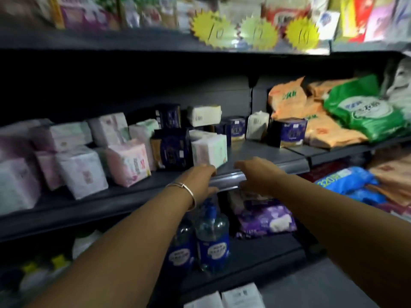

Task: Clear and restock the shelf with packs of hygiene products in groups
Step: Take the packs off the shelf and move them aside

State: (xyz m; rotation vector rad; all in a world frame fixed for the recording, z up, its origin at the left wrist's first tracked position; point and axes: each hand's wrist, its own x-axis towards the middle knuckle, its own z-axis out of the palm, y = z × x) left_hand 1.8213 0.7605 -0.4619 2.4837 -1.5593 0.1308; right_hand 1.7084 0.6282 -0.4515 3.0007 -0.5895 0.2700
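The dark middle shelf (251, 152) carries several pink and white hygiene packs (126, 162) on its left part and dark blue packs (172, 150) near the centre. A white and green pack (209, 151) stands at the shelf front. My left hand (200, 181), with a bracelet on its wrist, reaches to the shelf's front edge just below that pack, fingers relaxed and holding nothing. To its right, my right hand (255, 174) hovers over the same edge with its fingers loosely bent and nothing in them. A bare stretch of shelf lies behind my right hand.
Orange bags (289, 101) and a green bag (364, 112) fill the shelf's right section. Yellow price stars (258, 33) hang from the shelf above. Below stand blue pump bottles (212, 236), purple packs (266, 218) and a blue bag (347, 181).
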